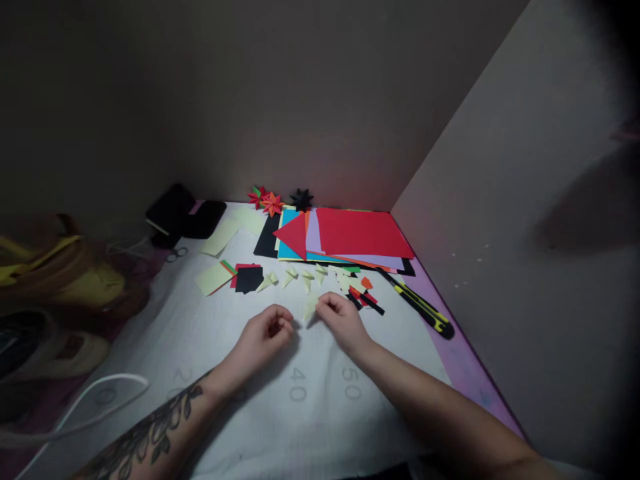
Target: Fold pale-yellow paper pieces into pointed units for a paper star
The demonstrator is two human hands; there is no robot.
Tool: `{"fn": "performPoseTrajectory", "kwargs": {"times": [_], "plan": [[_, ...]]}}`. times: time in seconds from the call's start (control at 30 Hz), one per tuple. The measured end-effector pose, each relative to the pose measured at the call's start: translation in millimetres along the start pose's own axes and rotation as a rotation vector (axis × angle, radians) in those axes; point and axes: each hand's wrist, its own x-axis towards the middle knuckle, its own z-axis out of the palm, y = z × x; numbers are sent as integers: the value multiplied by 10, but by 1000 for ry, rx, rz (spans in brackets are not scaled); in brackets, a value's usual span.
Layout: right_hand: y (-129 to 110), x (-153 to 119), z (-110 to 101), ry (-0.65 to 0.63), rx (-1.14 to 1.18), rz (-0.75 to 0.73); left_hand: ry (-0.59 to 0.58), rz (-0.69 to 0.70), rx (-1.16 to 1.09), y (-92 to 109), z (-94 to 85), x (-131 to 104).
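Between the thumb and fingers of my right hand (343, 320) is a small folded piece of pale yellow paper (310, 307), pointed at its lower end. My left hand (267, 332) is just left of it, fingers loosely curled, with a small gap at the thumb and nothing visible in them. Beyond my hands, several small folded pale yellow paper pieces (291, 275) lie in a row. Black paper squares (249, 279) and a pale yellow paper stack (216, 277) are to their left. Coloured paper scraps (367, 297) lie beyond my right hand.
A yellow and black utility knife (423, 308) rests near the table's right edge. Behind are coloured sheets (363, 232), a red paper triangle (294, 237) and folded paper stars (302, 199). Scissors (177, 254), a black case (205, 220) and a white cable (107, 379) are at left.
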Motion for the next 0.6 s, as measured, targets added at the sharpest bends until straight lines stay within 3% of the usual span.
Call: {"fn": "performPoseTrajectory", "kwargs": {"times": [0.2,0.3,0.4,0.5,0.6], "plan": [[-30,188,444,-105,-292,-149,36,65,276,-13,-410,119],[-54,279,613,-136,-529,-181,119,100,595,-54,-710,204],[-75,300,657,-116,-800,-191,259,91,868,-96,-1008,262],[-83,279,643,-118,-978,-207,388,116,991,-146,-1249,304],[-77,245,616,-115,-1014,-222,419,121,1028,-216,-1389,336]]}}
